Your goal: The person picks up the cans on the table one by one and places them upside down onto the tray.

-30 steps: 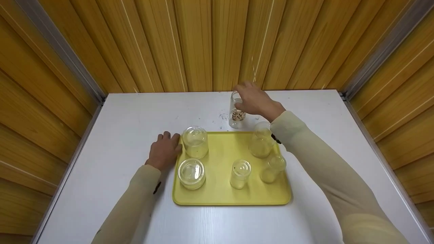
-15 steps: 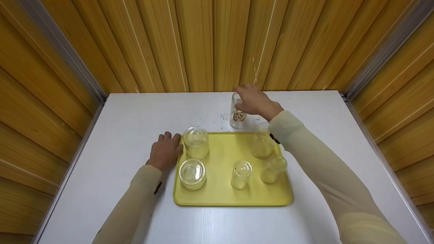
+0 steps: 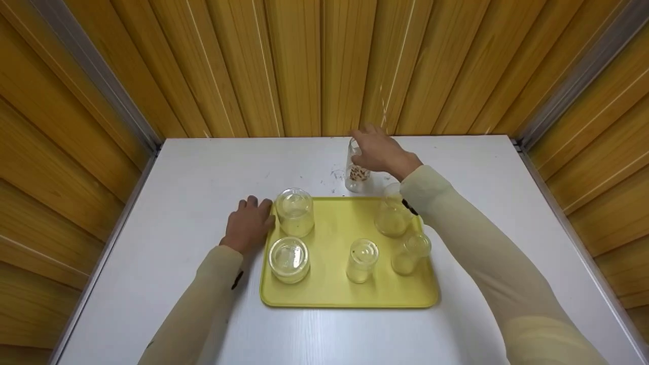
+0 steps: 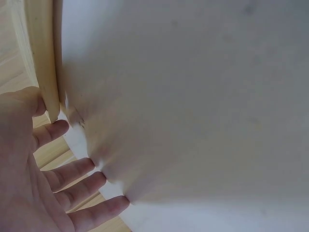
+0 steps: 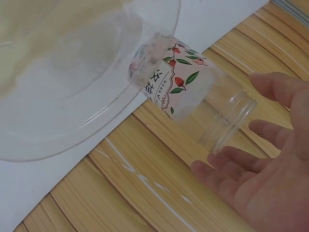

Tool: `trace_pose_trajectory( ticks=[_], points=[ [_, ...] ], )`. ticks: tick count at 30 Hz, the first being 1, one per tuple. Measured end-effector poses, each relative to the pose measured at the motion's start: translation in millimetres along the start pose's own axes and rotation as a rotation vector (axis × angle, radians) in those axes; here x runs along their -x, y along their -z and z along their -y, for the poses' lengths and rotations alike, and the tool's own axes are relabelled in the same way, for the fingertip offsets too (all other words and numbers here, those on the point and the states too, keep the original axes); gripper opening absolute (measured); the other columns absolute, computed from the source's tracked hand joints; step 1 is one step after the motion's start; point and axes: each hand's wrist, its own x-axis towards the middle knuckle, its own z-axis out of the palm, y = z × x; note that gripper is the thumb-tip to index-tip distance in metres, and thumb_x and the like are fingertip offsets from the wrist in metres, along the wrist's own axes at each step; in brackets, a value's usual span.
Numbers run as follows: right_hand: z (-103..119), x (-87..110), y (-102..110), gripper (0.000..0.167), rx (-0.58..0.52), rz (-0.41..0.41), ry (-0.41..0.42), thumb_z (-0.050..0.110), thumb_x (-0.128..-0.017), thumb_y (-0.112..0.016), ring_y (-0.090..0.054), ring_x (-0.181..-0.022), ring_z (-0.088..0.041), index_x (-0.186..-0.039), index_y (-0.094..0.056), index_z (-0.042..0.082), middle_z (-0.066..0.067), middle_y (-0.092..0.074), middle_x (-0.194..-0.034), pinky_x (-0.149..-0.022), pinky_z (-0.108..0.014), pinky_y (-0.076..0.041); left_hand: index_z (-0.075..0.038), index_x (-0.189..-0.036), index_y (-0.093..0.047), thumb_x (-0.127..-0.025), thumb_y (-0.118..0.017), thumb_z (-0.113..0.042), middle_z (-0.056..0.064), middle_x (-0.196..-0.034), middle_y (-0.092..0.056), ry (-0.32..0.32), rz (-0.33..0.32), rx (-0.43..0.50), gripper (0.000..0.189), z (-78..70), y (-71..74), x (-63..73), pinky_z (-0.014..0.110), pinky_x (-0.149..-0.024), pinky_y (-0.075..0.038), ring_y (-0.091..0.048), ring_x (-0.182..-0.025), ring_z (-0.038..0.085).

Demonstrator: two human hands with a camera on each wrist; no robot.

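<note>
My left hand point(image 3: 247, 224) rests beside the left edge of a yellow tray point(image 3: 332, 296), its fingers spread and fingertips on the white table. In the left wrist view, the thumb of the left hand point(image 4: 24, 159) lies against the tray's edge point(image 4: 43, 58). Behind the tray stands a clear glass jar point(image 3: 353, 183) with a printed floral label. My right hand point(image 3: 380, 149) is at its top. In the right wrist view, the right hand point(image 5: 270, 179) has loosely spread fingers near the jar's point(image 5: 193, 87) threaded mouth; the thumb looks apart from the rim. Any fingertip contact is unclear.
On the tray stand a tall jar point(image 3: 295, 215), a short wide jar point(image 3: 289, 260), a small jar point(image 3: 362, 261), another small jar point(image 3: 409, 253) and a flared clear vessel point(image 3: 390, 218) partly behind the right sleeve. Wood-patterned panels point(image 3: 294, 66) enclose the table point(image 3: 177, 203).
Both hands and the jars keep their places. Only a slight shift of the head view shows.
</note>
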Motion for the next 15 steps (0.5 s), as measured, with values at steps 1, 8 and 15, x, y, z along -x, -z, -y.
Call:
trace_pose_trajectory(
  ticks=[1,8,15],
  points=[
    [0.1,-0.4,-0.3,0.065,0.004,0.003,0.0,0.022,-0.103,-0.064,-0.031,-0.151,-0.046,-0.163,-0.039,0.009,-0.028,-0.031,-0.163,-0.113,-0.063,-0.039,-0.008,-0.146,-0.057,-0.11,-0.047,-0.036,0.025,-0.129,-0.055,0.0,-0.001,-0.002,0.047,0.1,-0.4,-0.4,0.062,-0.084,-0.054,-0.053,-0.115,0.043],
    [0.1,-2.6,-1.8,0.063,-0.021,0.02,-0.011,0.019,-0.105,-0.063,-0.033,-0.15,-0.044,-0.164,-0.04,0.01,-0.027,-0.035,-0.161,-0.117,-0.06,-0.036,-0.008,-0.146,-0.057,-0.11,-0.046,-0.037,0.026,-0.13,-0.055,0.0,-0.006,-0.009,0.048,-0.1,-1.9,-1.9,0.062,-0.084,-0.055,-0.053,-0.114,0.043],
    [1.1,-1.2,0.2,0.058,-0.056,0.021,-0.006,0.013,-0.106,-0.059,-0.036,-0.147,-0.042,-0.161,-0.043,0.009,-0.027,-0.036,-0.158,-0.115,-0.058,-0.039,-0.008,-0.145,-0.058,-0.11,-0.047,-0.037,0.025,-0.129,-0.055,0.0,-0.012,-0.012,0.047,1.4,-3.1,-2.2,0.061,-0.083,-0.055,-0.053,-0.113,0.042]
  ],
)
